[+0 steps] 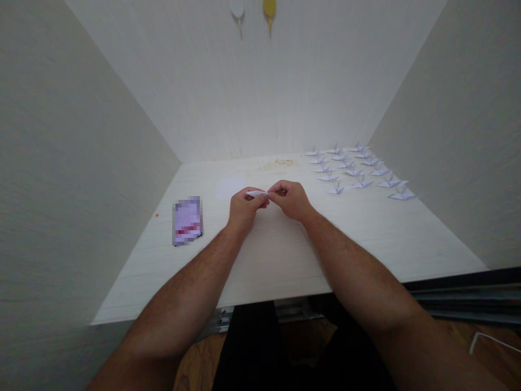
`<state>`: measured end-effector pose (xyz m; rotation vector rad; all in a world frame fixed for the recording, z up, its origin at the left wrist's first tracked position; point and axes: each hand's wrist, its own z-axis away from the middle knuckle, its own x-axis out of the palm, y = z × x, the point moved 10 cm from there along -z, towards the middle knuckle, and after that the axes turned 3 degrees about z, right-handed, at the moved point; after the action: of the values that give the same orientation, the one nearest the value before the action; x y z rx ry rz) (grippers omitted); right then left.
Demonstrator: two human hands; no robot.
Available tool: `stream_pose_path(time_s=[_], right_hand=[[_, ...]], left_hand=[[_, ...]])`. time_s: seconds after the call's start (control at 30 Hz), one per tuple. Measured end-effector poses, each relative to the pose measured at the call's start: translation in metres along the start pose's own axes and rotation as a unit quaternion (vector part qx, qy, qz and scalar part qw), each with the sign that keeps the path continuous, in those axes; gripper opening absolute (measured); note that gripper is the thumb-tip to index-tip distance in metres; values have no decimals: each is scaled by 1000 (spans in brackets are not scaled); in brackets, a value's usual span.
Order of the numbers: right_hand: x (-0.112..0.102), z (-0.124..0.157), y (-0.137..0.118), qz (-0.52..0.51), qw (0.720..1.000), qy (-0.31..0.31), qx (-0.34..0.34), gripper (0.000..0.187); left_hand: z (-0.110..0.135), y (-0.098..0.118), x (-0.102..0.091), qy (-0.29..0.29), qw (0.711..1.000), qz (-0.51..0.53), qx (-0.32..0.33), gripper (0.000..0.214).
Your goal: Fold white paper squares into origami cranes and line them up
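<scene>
Both my hands meet over the middle of the white table (285, 255). My left hand (243, 209) and my right hand (291, 199) each pinch one end of a small folded piece of white paper (257, 193), held just above the tabletop. The fingers of both hands are curled closed around it. A flat pale sheet of paper (230, 187) lies on the table just behind my left hand.
Several folded white paper cranes (358, 171) stand in rows at the back right. A purple and white packet (186, 220) lies at the left. Pale walls close in the table on three sides. Two hooks (268, 11) hang on the back wall.
</scene>
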<state>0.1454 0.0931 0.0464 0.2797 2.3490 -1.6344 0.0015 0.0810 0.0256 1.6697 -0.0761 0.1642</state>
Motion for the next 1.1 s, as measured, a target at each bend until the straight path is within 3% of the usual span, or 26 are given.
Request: stream_pose_path(time_s=[0.3, 1.1], right_hand=[[-4, 1, -2, -21, 1000, 16, 1, 18], [-3, 1, -2, -84, 996, 11, 15, 16]], left_hand=[[-5, 2, -5, 15, 998, 31, 44, 18], [-4, 1, 1, -10, 992, 127, 11, 15]])
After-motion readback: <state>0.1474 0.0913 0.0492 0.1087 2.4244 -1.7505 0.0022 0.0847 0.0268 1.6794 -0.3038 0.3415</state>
